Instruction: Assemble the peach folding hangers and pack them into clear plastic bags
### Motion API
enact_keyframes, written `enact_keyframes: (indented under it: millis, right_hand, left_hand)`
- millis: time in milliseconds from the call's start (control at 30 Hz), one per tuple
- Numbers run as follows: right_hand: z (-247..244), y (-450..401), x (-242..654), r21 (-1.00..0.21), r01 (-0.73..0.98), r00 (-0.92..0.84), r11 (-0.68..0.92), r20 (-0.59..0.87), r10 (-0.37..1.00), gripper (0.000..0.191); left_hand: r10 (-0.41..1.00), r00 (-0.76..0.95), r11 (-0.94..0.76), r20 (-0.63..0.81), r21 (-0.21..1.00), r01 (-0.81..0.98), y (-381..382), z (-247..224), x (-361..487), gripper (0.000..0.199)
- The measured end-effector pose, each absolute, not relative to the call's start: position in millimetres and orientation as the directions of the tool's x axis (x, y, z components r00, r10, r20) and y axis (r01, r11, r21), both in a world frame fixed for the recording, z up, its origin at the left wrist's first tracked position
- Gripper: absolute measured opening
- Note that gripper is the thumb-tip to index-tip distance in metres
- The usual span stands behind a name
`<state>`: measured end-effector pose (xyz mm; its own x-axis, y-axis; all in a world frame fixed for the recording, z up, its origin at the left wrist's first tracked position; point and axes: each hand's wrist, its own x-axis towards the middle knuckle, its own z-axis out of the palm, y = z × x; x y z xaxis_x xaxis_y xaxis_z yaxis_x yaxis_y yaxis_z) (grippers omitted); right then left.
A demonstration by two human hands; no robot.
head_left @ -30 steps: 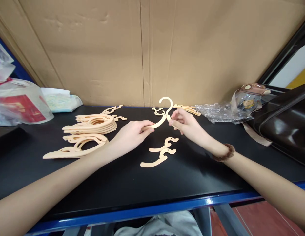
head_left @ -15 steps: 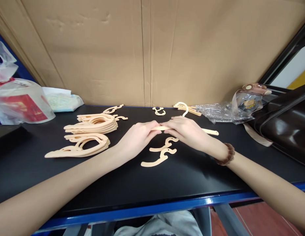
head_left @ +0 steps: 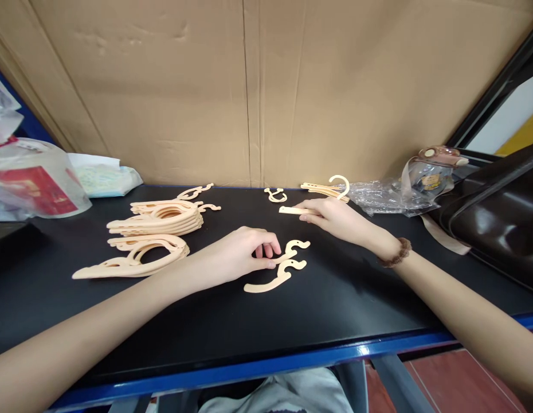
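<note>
My right hand (head_left: 333, 215) is closed around the middle of a cream clothes hanger (head_left: 293, 210). The hanger's hook (head_left: 346, 186) sticks up behind the fingers, and one flat bar end shows on the left. My left hand (head_left: 249, 252) is low over the table, its fingers curved and apart from the thumb, at the left end of a curved hanger arm (head_left: 296, 245). The thumb covers part of that piece. Just in front of it lies a second curved hanger arm (head_left: 270, 284), untouched.
Stacked hanger arms (head_left: 159, 221) and a nearer stack (head_left: 133, 267) lie on the black table (head_left: 215, 327) at left. Behind are a small hook piece (head_left: 276, 196), flat bars (head_left: 312, 187) and clear plastic (head_left: 382, 198). A bag (head_left: 498, 212) stands right; cardboard (head_left: 184, 92) backs the table.
My hands have parted. The right has carried the hanger slightly back and turned it; the left has let go of it and come down to the curved hanger arm.
</note>
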<state>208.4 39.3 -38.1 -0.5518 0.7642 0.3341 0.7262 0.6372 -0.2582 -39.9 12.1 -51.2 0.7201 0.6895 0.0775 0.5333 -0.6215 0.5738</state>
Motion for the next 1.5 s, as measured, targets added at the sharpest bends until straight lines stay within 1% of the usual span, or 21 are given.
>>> enact_keyframes:
  millis: [67,133,200,333,433,500,533,600,667,733,833,900,1000,1033,1100,1167,1233,1333,1433,1500]
  right_hand:
    - [-40,40,208,-0.284,0.718,-0.563,0.636,0.302,0.770,0.027]
    - [-41,41,208,-0.294,0.717,-0.570,0.633,0.276,0.774,0.026]
    - [-42,42,209,-0.281,0.730,-0.566,0.622,0.260,0.782,0.025]
    - [-45,43,209,-0.244,0.758,-0.550,0.606,0.260,0.793,0.025]
    - [-47,43,208,-0.246,0.750,-0.563,0.614,0.250,0.787,0.027]
    - [-48,42,206,-0.263,0.737,-0.576,0.622,0.238,0.782,0.028]
    - [-48,41,205,-0.270,0.730,-0.582,0.628,0.236,0.778,0.028]
    - [-48,39,203,-0.286,0.718,-0.587,0.634,0.239,0.773,0.027]
    - [-47,38,201,-0.305,0.724,-0.573,0.619,0.236,0.785,0.024]
    - [-47,36,200,-0.329,0.734,-0.554,0.594,0.216,0.804,0.022]
    - [-48,36,198,-0.381,0.711,-0.566,0.591,0.188,0.803,0.017]
    - [-49,37,197,-0.421,0.675,-0.586,0.605,0.191,0.787,0.016]
    - [-51,39,195,-0.476,0.627,-0.595,0.617,0.219,0.773,0.014]
    - [-51,39,194,-0.503,0.611,-0.595,0.611,0.217,0.774,0.014]
    - [-52,40,193,-0.582,0.573,-0.597,0.577,0.187,0.780,0.014]
    - [-52,41,193,-0.670,0.534,-0.596,0.516,0.136,0.792,0.015]
    - [-52,41,192,-0.731,0.508,-0.584,0.455,0.096,0.806,0.015]
    - [-52,41,191,-0.776,0.485,-0.581,0.402,0.057,0.812,0.016]
    - [-52,42,192,-0.807,0.458,-0.608,0.373,0.022,0.794,0.016]
    - [-53,43,192,-0.824,0.437,-0.625,0.361,0.010,0.780,0.016]
  left_hand:
    - [0.674,0.733,-0.650,0.087,0.542,0.533,14,-51,-43,0.014]
    - [0.673,0.730,-0.689,0.122,0.463,0.558,16,-49,-45,0.016]
    - [0.702,0.694,-0.690,0.157,0.391,0.609,18,-44,-48,0.016]
    - [0.807,0.564,-0.588,0.178,0.339,0.734,25,-36,-57,0.019]
    - [0.871,0.480,-0.491,0.110,0.270,0.828,30,-32,-65,0.018]
    - [0.896,0.438,-0.443,0.071,0.187,0.877,30,-32,-68,0.018]
    - [0.901,0.426,-0.433,0.083,0.133,0.891,30,-33,-68,0.020]
    - [0.883,0.438,-0.448,0.169,0.025,0.894,30,-37,-65,0.027]
    - [0.821,0.502,-0.516,0.274,-0.023,0.856,30,-44,-60,0.033]
    - [0.760,0.572,-0.600,0.309,-0.005,0.800,30,-52,-53,0.034]
    - [0.734,0.626,-0.659,0.265,0.056,0.750,32,-61,-46,0.028]
    - [0.725,0.638,-0.675,0.260,0.089,0.732,32,-62,-44,0.023]
    - [0.725,0.613,-0.677,0.315,0.155,0.720,31,-57,-44,0.015]
    - [0.738,0.590,-0.663,0.327,0.191,0.724,30,-55,-44,0.012]
    - [0.778,0.541,-0.625,0.319,0.301,0.721,29,-51,-44,0.011]
    - [0.814,0.515,-0.580,0.268,0.427,0.694,27,-48,-43,0.013]
    - [0.837,0.503,-0.535,0.214,0.510,0.673,26,-47,-42,0.017]
    - [0.848,0.498,-0.510,0.180,0.527,0.679,26,-49,-43,0.025]
    - [0.838,0.515,-0.529,0.180,0.501,0.685,28,-53,-46,0.032]
    - [0.844,0.514,-0.518,0.156,0.486,0.704,28,-54,-48,0.033]
